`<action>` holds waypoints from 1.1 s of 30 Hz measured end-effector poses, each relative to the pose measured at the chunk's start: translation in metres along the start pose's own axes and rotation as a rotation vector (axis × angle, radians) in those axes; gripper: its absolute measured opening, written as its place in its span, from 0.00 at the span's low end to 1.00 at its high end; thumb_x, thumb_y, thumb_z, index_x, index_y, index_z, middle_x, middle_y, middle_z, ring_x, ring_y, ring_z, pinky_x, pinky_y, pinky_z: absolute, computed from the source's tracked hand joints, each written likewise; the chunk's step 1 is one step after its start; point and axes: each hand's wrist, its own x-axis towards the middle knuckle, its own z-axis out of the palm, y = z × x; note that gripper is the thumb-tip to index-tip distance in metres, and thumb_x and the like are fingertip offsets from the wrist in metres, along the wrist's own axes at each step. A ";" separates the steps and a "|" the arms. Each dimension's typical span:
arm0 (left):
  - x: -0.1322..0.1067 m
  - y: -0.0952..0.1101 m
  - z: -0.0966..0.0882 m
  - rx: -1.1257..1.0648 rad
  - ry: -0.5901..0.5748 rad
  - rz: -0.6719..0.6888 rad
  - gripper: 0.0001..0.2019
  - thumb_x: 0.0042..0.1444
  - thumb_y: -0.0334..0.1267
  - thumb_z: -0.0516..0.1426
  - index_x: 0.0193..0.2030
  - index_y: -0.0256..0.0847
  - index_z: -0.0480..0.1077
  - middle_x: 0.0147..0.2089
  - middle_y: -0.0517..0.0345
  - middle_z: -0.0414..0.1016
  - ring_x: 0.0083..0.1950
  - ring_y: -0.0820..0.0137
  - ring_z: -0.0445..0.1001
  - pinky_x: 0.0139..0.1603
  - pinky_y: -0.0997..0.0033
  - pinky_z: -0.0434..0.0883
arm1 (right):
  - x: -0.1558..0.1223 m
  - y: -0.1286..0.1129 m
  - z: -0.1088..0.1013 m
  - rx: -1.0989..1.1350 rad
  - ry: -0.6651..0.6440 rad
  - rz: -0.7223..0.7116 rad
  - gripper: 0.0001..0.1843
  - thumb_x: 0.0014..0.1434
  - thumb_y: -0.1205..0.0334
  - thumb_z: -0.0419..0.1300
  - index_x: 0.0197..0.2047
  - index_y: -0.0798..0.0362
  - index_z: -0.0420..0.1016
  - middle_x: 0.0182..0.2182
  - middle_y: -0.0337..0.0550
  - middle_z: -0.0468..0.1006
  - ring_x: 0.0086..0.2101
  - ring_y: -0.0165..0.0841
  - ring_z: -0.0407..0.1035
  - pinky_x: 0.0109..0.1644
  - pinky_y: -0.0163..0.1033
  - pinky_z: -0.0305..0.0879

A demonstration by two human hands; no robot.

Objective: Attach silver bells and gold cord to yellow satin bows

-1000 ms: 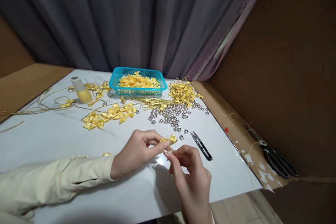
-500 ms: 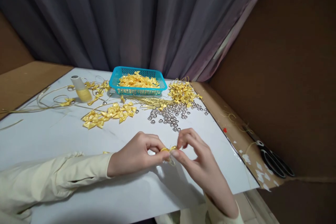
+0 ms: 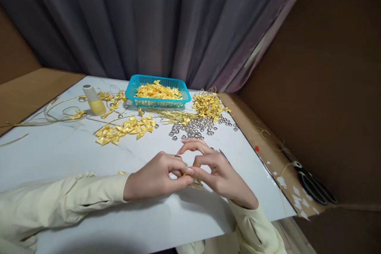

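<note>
My left hand (image 3: pixel 159 175) pinches a small yellow ribbon bow (image 3: pixel 196 185) with thin gold cord on it, low over the white tabletop (image 3: pixel 125 214). My right hand (image 3: pixel 218 176) meets it from the right, thumb and forefinger closed at the same bow. Its other fingers reach forward over the left fingertips. Most of the bow is hidden by the fingers. Just beyond the hands lies a scatter of silver heart-shaped beads (image 3: pixel 193 129). Farther left is a cluster of loose yellow bows (image 3: pixel 126 129).
A turquoise basket (image 3: pixel 157 104) of yellow bows stands at the back. Right of it are bows with cord loops (image 3: pixel 208 105); gold cords (image 3: pixel 172 116) lie in front. A bottle (image 3: pixel 94 101) stands left. Black-handled scissors (image 3: pixel 312 182) lie right. A dark pointed thing (image 3: pixel 224 154) shows behind my right hand.
My right hand has turned inward and its fingers now stretch left over the left fingertips. The bow is more covered than before. My left hand has hardly moved.
</note>
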 end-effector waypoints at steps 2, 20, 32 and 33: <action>0.000 0.000 0.000 0.004 0.000 -0.020 0.12 0.55 0.36 0.54 0.29 0.33 0.76 0.24 0.58 0.72 0.24 0.77 0.63 0.24 0.79 0.58 | 0.000 -0.002 0.002 -0.005 0.048 -0.031 0.15 0.60 0.70 0.58 0.21 0.54 0.67 0.43 0.45 0.72 0.53 0.37 0.60 0.59 0.49 0.55; 0.000 0.008 -0.004 -0.016 0.021 0.042 0.12 0.55 0.37 0.54 0.28 0.34 0.76 0.25 0.55 0.74 0.26 0.75 0.67 0.27 0.77 0.63 | -0.002 0.003 -0.005 0.050 -0.036 0.037 0.17 0.61 0.63 0.58 0.20 0.54 0.68 0.46 0.45 0.70 0.52 0.37 0.60 0.55 0.49 0.57; -0.001 0.011 -0.003 -0.094 0.012 -0.045 0.12 0.56 0.38 0.55 0.29 0.33 0.76 0.26 0.57 0.73 0.22 0.79 0.60 0.23 0.79 0.58 | -0.006 -0.004 -0.002 -0.011 0.195 0.040 0.17 0.65 0.65 0.51 0.23 0.54 0.62 0.36 0.44 0.62 0.41 0.34 0.62 0.46 0.40 0.60; -0.001 0.011 -0.002 -0.109 -0.010 -0.059 0.12 0.57 0.38 0.55 0.31 0.34 0.77 0.26 0.57 0.73 0.22 0.79 0.59 0.22 0.79 0.57 | -0.006 -0.003 -0.004 -0.020 0.258 0.035 0.17 0.65 0.65 0.51 0.23 0.53 0.60 0.36 0.43 0.62 0.40 0.34 0.61 0.45 0.40 0.60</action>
